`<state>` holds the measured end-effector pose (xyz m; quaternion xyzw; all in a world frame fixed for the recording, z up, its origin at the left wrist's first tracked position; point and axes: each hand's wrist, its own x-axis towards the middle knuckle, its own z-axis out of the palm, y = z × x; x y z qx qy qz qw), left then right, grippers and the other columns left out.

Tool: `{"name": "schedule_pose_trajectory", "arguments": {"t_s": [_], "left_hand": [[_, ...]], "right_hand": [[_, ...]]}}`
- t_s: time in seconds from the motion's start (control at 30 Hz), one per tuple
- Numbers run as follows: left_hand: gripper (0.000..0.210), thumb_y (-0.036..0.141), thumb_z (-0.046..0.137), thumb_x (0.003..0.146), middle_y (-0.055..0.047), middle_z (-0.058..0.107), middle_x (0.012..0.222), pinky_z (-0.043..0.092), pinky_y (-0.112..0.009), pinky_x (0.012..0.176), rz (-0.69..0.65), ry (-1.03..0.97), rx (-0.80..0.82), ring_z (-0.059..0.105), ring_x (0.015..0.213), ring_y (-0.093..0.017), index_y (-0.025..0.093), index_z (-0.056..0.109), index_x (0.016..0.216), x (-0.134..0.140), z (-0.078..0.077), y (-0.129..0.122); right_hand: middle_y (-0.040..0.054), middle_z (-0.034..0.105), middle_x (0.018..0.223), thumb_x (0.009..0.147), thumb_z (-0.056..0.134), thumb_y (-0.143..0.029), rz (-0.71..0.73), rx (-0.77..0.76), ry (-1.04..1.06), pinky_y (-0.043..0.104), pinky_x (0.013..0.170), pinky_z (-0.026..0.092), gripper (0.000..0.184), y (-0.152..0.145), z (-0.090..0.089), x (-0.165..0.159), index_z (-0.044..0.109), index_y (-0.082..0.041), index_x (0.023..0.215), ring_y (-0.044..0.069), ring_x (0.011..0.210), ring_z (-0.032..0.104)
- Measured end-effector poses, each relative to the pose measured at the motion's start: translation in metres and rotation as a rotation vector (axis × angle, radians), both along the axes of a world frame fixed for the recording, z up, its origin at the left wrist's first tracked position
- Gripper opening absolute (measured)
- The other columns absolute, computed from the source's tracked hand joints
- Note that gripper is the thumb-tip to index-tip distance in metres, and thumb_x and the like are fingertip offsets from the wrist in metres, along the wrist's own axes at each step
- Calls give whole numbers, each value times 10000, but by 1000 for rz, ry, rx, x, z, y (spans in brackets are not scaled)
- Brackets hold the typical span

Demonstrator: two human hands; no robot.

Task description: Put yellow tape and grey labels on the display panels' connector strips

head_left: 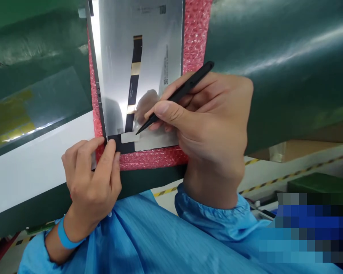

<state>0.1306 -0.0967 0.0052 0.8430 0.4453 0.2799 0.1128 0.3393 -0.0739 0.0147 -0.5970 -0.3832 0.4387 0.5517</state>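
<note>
A display panel lies with its silvery back up, and a black-and-gold flex cable runs down it. At the cable's lower end, a pale sticker covers part of a black strip. My left hand holds the panel's near left corner, fingertips at the edge. In a pen-like grip, my right hand is closed around a black pointed spudger. Its tip is at the sticker's right end; whether it touches is unclear. The right hand hides the panel's lower right corner.
Pink bubble wrap lies under the panel on a green mat. To the left are a white sheet and a clear film with yellow patches. Beyond the near edge, striped floor tape and a green box show.
</note>
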Motion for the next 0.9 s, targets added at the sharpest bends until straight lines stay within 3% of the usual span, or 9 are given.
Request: {"name": "schedule_pose_trajectory", "arguments": {"t_s": [0.27,0.4,0.67,0.9], "left_hand": [[374,23,798,832,-238,740,1148,564,-525,878,-22,-21,-2,684,1065,-372,51,758,1203,-1,-2,0],[370,31,797,834,-235,743,1149,567,-533,882,-21,-30,-5,686,1062,-370,57,753,1200,-2,-2,0],[329,76,766,880,-225,743,1156,563,-542,888,-16,-27,-13,688,1070,-370,98,738,1206,0,-3,-1],[330,73,760,878,-214,740,1158,564,-537,894,-12,-23,-9,690,1077,-367,96,736,1206,0,-3,-1]], "right_hand": [[-3,738,721,804,972,-314,-14,34,-30,311,524,635,233,-1,1,1,755,-229,783,177,582,697],[10,742,710,806,971,-284,-31,40,-53,289,486,597,218,-2,2,0,771,-203,785,173,562,700],[-10,749,723,798,950,-475,-7,-39,-168,419,494,616,233,-1,5,1,764,-348,736,229,563,680],[-4,752,711,818,963,-336,-24,20,-100,303,484,591,207,-2,3,-1,784,-241,776,168,553,689]]}}
